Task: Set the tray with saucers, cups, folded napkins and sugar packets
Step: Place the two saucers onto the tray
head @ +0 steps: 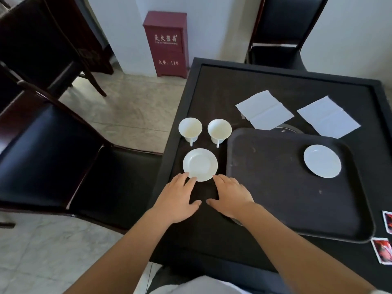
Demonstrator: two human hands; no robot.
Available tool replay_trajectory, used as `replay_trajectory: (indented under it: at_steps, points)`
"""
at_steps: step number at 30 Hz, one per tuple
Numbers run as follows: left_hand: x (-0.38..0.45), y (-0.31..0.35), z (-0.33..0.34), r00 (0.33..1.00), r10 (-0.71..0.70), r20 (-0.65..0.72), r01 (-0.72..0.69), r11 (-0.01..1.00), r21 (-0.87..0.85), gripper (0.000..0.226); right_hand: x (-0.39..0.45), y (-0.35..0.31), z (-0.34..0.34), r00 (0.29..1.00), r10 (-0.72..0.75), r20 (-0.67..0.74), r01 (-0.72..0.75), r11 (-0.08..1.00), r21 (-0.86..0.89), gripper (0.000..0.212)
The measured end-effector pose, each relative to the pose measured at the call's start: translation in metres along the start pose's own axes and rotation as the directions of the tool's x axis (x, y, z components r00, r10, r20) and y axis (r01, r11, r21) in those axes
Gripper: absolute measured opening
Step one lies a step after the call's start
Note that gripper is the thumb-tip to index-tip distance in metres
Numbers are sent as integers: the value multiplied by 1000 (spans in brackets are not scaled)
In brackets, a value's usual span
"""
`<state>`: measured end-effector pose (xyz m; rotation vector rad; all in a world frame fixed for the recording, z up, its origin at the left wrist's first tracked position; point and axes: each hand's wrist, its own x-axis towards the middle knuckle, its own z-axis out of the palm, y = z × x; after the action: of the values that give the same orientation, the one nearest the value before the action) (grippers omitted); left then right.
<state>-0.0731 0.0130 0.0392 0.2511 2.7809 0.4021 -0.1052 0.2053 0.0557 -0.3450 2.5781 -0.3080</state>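
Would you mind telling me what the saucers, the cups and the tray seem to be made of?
The two saucers and two cups look like glazed white ceramic: smooth surfaces with a soft sheen, though hard plastic cannot be excluded. The tray looks like dark moulded plastic with a matt, scuffed finish, rounded corners and a raised rim.

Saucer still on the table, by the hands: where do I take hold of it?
Take the saucer by its near rim, from your side. It lies flat, its thin raised edge facing both open hands; the cups crowd the far side. A two-sided rim grip looks safest.
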Motion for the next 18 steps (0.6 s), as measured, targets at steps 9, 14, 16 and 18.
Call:
replay_trajectory:
  at_steps: [9, 14, 16, 18]
  points:
    - [68, -41, 0, 986, 164, 25, -164, 986, 17, 71, 47, -7, 10, 997, 65, -35, -66, 998, -9, 82]
    - [87, -50, 2, 970, 243, -10, -243, 970, 31, 70, 68, -5, 11, 996, 80, -39, -80, 997, 4, 89]
    - [94, -52, 6, 971, 234, 39, -235, 972, 10, 73, 76, -5, 12, 995, 92, -40, -91, 996, 15, 96]
    - [99, -55, 11, 968, 229, 99, -230, 973, -8, 78, 84, -5, 13, 994, 106, -40, -105, 994, 13, 105]
